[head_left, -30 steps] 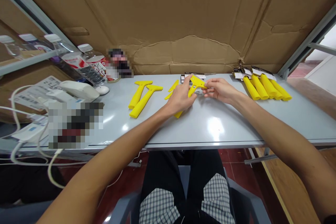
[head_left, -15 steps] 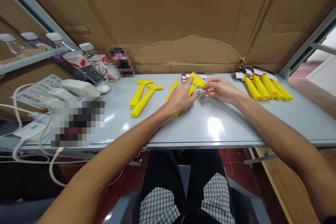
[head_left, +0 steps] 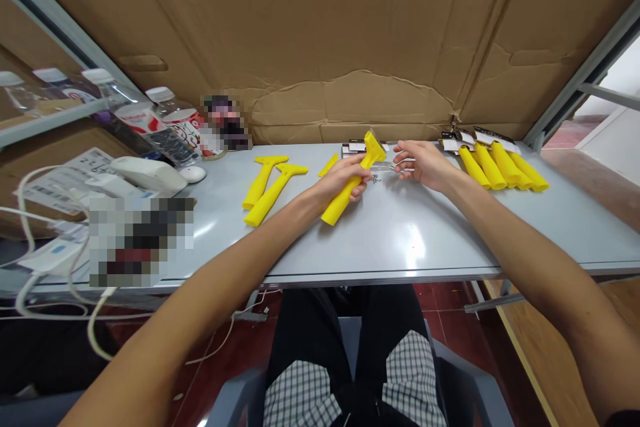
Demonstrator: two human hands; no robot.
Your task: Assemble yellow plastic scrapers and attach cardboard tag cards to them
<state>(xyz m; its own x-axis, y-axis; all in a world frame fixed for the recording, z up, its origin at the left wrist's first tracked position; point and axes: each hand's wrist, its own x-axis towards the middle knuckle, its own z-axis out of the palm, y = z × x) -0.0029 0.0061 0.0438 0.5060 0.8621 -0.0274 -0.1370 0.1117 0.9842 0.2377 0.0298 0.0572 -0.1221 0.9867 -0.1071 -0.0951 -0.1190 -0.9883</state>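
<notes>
My left hand (head_left: 345, 180) is wrapped round the handle of a yellow plastic scraper (head_left: 341, 202), holding it tilted above the table with its head (head_left: 374, 148) up and to the right. To the right of that head is my right hand (head_left: 419, 163), open, its fingers apart and slightly curled, not touching the scraper. A small pile of screws (head_left: 375, 179) lies on the table between the hands. Behind them are flat, thin pieces that I cannot make out clearly. A small yellow plastic piece (head_left: 329, 165) lies just behind my left hand.
Two more yellow scrapers (head_left: 275, 195) lie to the left on the grey table (head_left: 450, 233). Several yellow handles with carded heads (head_left: 500, 163) lie at the right. Bottles (head_left: 165, 127), a white mouse (head_left: 193, 174) and white cables (head_left: 30, 213) crowd the left side. Cardboard (head_left: 350, 27) stands behind.
My left hand has turned the scraper, so its handle now shows in front of the fingers. My right hand has come off the scraper's head. The view has shifted slightly.
</notes>
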